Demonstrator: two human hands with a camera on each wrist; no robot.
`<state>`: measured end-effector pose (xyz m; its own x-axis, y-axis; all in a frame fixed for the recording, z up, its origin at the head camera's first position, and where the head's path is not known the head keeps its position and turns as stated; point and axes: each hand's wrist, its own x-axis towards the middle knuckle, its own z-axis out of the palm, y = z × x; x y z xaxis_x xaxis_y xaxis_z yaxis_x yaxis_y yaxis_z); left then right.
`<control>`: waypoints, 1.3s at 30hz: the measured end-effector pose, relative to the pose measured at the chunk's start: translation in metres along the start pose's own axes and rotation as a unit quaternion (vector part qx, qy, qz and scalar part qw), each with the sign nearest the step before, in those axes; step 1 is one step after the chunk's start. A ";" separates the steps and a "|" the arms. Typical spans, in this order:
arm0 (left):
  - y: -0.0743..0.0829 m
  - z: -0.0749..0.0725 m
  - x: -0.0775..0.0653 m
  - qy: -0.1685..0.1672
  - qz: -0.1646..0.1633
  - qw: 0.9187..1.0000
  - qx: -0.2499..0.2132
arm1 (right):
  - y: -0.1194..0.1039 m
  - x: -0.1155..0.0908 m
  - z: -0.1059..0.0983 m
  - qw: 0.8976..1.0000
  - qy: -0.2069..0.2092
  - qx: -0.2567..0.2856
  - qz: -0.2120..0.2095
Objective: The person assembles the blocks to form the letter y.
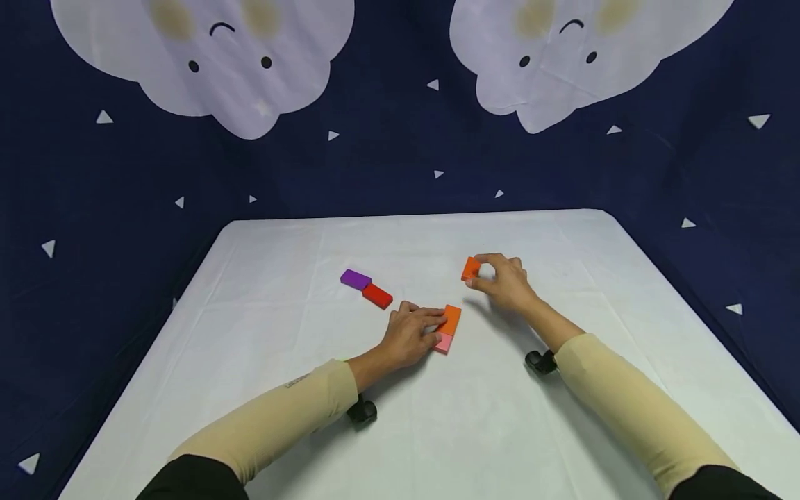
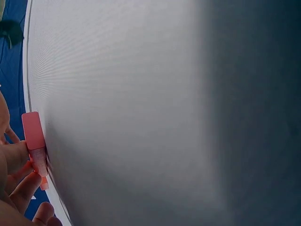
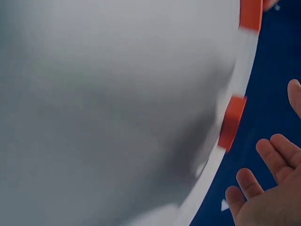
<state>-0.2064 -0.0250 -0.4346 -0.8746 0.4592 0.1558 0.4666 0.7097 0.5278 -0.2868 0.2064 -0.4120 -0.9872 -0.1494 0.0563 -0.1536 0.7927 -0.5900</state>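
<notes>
In the head view, my left hand [image 1: 412, 335] reaches across a flat orange block [image 1: 450, 321] and a pink block [image 1: 443, 344] that lie end to end. Its fingers rest on the orange one; the thumb touches the pink one. In the left wrist view, the pink block [image 2: 33, 129] stands beside the thumb. Farther right, my right hand [image 1: 507, 283] has thumb and forefinger spread around a second orange block [image 1: 470, 268]. The right wrist view has this orange block [image 3: 232, 123] apart from the spread fingers [image 3: 273, 157].
A purple block [image 1: 356, 279] and a red block [image 1: 378, 296] lie touching at their corners, left of my left hand. All of it sits on a white-covered table [image 1: 269, 264]. Behind hangs a dark blue cloth [image 1: 387, 173] with clouds and small triangles.
</notes>
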 end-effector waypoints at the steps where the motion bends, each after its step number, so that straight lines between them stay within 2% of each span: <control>1: 0.000 0.000 0.000 -0.002 0.000 1.000 -0.003 | 0.003 0.004 -0.001 1.000 -0.002 -0.001 0.007; 10: 0.000 0.002 0.001 -0.004 -0.004 1.000 -0.003 | 0.015 0.031 -0.005 0.998 -0.041 -0.029 0.034; 17: 0.001 0.003 -0.001 -0.002 -0.005 1.000 -0.003 | 0.021 0.038 -0.001 0.996 -0.070 -0.041 0.040; 23: 0.002 0.002 -0.001 -0.002 -0.009 1.000 -0.007 | 0.023 0.039 0.001 0.996 -0.070 -0.035 0.051; 34: 0.002 0.000 -0.001 -0.004 -0.011 1.000 -0.004 | 0.024 0.039 0.000 0.995 -0.067 -0.057 0.043; 39: 0.002 0.000 -0.001 -0.007 -0.011 1.000 0.000 | 0.024 0.037 0.002 0.996 -0.063 -0.048 0.043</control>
<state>-0.2046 -0.0239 -0.4340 -0.8831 0.4501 0.1325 0.4467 0.7202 0.5309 -0.3272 0.2190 -0.4260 -0.9844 -0.1465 -0.0970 -0.0777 0.8581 -0.5076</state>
